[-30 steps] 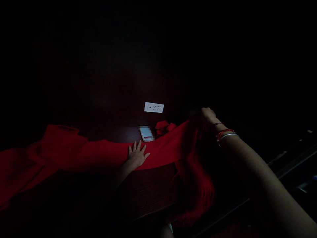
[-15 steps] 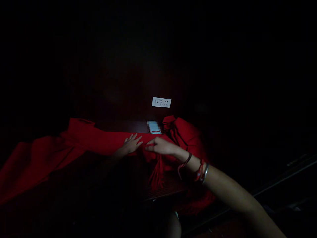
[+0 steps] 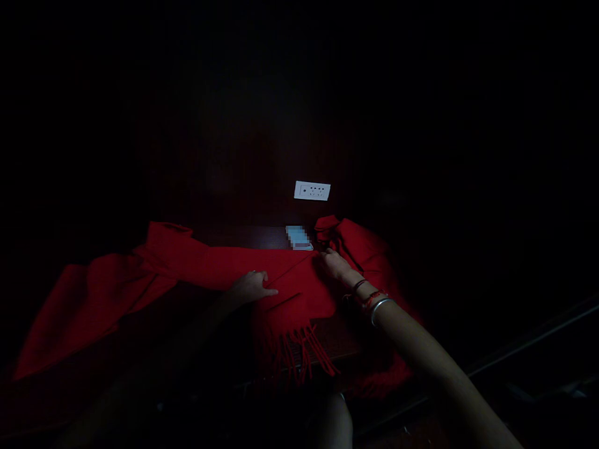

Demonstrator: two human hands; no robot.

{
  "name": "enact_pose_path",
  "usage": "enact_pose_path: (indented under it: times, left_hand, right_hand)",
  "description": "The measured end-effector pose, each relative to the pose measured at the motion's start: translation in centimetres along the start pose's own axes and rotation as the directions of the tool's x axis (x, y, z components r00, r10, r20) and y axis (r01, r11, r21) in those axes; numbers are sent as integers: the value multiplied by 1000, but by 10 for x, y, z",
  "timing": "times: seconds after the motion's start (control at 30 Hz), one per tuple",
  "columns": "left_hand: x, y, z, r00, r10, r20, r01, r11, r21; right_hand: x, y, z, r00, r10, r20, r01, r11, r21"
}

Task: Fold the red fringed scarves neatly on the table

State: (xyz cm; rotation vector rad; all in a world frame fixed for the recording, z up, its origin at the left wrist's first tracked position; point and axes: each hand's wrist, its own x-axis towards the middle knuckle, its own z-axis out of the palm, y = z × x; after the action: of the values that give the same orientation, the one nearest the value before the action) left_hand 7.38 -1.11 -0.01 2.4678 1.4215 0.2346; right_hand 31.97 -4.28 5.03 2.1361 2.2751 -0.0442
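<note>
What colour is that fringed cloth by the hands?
The fringed cloth is red, its fringe too, best seen in the head view.

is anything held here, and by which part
Left hand and right hand are at the red scarf, near its fringed end; whether either grips it cannot be told.

Left hand [image 3: 251, 287]: back up, fingers bent, thumb sticking out to the right. Left forearm [image 3: 199, 327] comes up from lower left, mostly lost in the dark. Right hand [image 3: 334, 263]: back up, fingers curled and pointing up-left, tips hard to make out. Right wrist [image 3: 354, 283] roughly in line with right forearm [image 3: 418, 344], which slants in from lower right, better lit. Hands apart, right one slightly higher in view. Grip unclear on both.
</note>
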Motion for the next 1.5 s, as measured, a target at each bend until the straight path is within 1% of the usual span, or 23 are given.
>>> enact_pose_path:
  times: [0.1,0.17,0.23,0.27,0.33,0.37,0.4,0.43,0.5,0.6,0.67,0.7,0.77,0.83,0.9,0.97,1.03,1.13,1.2,1.27,1.33,1.4,1.5]
  left_hand:
    - [-2,3,-5,987,-25,161,38,996,-77]
    - [-4,2,-12,982,-2,188,32,988,-152]
    - [-9,1,-21,983,27,182,28,957,-289]
    - [-11,1,-27,984,39,173,34,916,-400]
    - [-15,-3,-36,990,28,136,62,787,-614]
    - [-17,-6,-39,993,2,119,81,722,-687]
    - [-19,-10,-41,994,-26,111,98,688,-719]
    - [-20,-15,-41,992,-46,116,115,703,-701]
    - [-23,-26,-36,987,-66,146,139,805,-576]
    - [-27,-37,-28,988,-51,148,105,917,-384]
    - [-29,-40,-28,990,-60,124,102,925,-366]
    - [-30,-40,-30,991,-59,122,103,910,-402]
    - [-32,-41,-36,992,-56,111,107,845,-524]
    - [-35,-43,-40,993,-61,101,110,791,-602]
    - [-39,-46,-41,991,-84,105,130,805,-580]
    - [-45,-48,-39,986,-96,138,154,840,-521]
    - [-51,-48,-38,976,-96,196,185,840,-510]
    - [-57,-42,-38,961,-82,265,221,801,-556]
    - [-59,-39,-37,959,-91,267,229,804,-549]
    - [-58,-37,-33,962,-109,250,222,842,-491]
    - [-56,-36,-29,964,-115,238,211,877,-432]
    - [-54,-34,-27,970,-84,230,176,892,-417]
    - [-55,-31,-34,982,-28,187,107,898,-427]
  right_hand:
    - [7,13,17,994,107,-22,-106,994,37]
    - [11,15,22,990,139,-14,-138,988,62]
    - [16,18,17,986,163,-28,-160,983,89]
    - [19,19,11,984,172,-46,-166,981,101]
    - [24,22,-3,979,181,-98,-169,978,126]
    - [27,22,-10,974,184,-134,-166,977,134]
    - [29,21,-15,967,190,-168,-169,977,133]
    - [30,19,-18,960,202,-192,-182,976,118]
    - [29,9,-17,950,239,-204,-232,971,56]
    - [20,-13,-1,952,247,-181,-253,967,-13]
    - [8,-28,14,964,172,-202,-172,985,17]
    - [0,-34,22,971,109,-213,-102,994,44]
    - [-15,-43,37,976,-60,-209,81,992,92]
    - [-29,-48,49,958,-225,-178,246,963,107]
    - [-37,-50,58,935,-305,-184,325,941,94]
    - [-39,-48,60,924,-316,-215,342,935,94]
    - [-35,-45,55,921,-329,-210,360,924,129]
    - [-20,-39,42,924,-327,-199,362,916,172]
    - [-5,-35,34,931,-281,-235,319,937,144]
    - [11,-33,28,932,-278,-231,300,952,66]
    - [27,-33,25,930,-338,-146,339,940,-19]
    - [43,-34,23,920,-391,-22,388,919,-71]
    - [62,-34,15,903,-401,156,420,900,-117]
